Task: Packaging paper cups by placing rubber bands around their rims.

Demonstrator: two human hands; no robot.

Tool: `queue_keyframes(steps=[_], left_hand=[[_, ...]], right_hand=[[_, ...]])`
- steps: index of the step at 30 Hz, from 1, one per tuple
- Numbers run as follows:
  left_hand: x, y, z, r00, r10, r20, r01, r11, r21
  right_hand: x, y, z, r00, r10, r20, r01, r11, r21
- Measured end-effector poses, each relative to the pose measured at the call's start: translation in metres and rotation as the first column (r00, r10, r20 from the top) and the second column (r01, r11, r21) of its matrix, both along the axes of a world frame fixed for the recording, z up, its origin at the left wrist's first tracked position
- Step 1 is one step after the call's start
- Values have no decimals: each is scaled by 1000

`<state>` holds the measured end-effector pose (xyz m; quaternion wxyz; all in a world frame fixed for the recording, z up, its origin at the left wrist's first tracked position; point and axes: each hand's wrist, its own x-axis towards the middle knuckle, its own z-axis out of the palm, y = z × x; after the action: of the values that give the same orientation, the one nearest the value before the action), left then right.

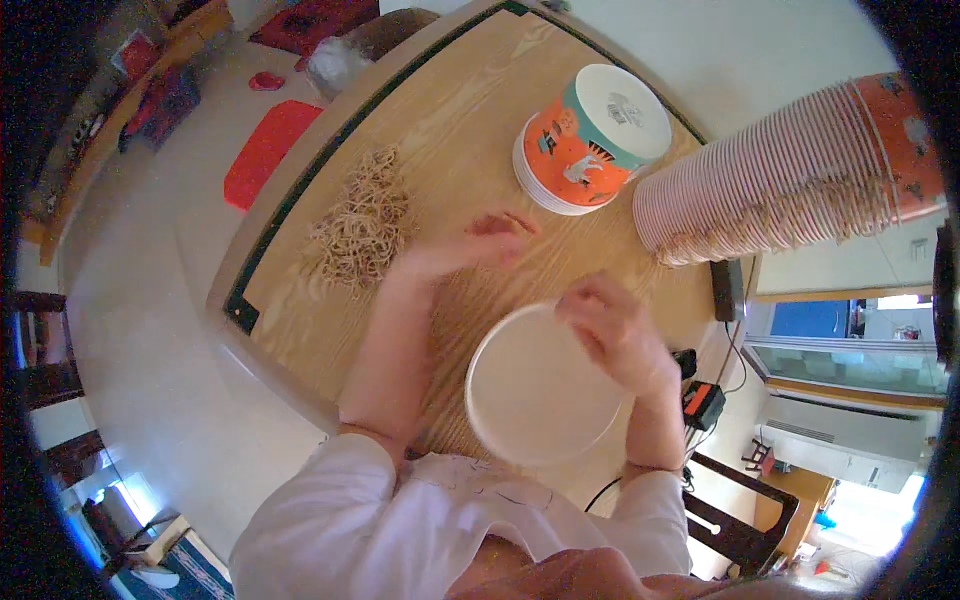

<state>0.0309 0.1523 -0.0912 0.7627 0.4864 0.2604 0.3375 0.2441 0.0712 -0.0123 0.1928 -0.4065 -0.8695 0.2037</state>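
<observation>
A round white container [545, 385], seen from above, stands at the table's near edge in front of my body. Above its far right rim is my right hand [612, 325], fingers curled inward; whatever they hold, if anything, is too small to make out. My left hand [495, 240] hovers over the table beyond the container, its fingers bent and blurred by motion. Left of that hand lies a loose heap of tan rubber bands [365, 220]. Further away, a short stack of orange and teal printed paper tubs [595, 140] sits upside down.
At the right, a long leaning stack of nested paper tubs [770, 165] carries many rubber bands along its side. A black power strip [728, 290] and a black-and-orange adapter [703, 405] with cables sit at the right edge. A red stool [270, 150] stands beyond the table's left edge.
</observation>
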Motion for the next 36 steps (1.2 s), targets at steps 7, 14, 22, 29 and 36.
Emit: queue_keyframes(steps=[7, 14, 22, 29, 36], left_hand=[[-89, -36, 54, 895, 129, 427, -177, 981, 74], [-84, -96, 103, 831, 150, 536, -227, 971, 81], [-61, -138, 124, 885, 440, -151, -263, 740, 619], [-27, -154, 118, 847, 442, -297, -159, 743, 650], [-19, -149, 114, 840, 470, -272, -189, 723, 665]], right_hand=[[27, -23, 32, 913, -306, 268, 318, 948, -2], [11, -79, 45, 761, -49, 647, 128, 989, -76], [-38, -120, 93, 987, 17, 160, -6, 997, -71], [-57, -116, 66, 847, -328, -420, 341, 939, -45], [-25, -104, 52, 836, -358, -415, 339, 933, -121]])
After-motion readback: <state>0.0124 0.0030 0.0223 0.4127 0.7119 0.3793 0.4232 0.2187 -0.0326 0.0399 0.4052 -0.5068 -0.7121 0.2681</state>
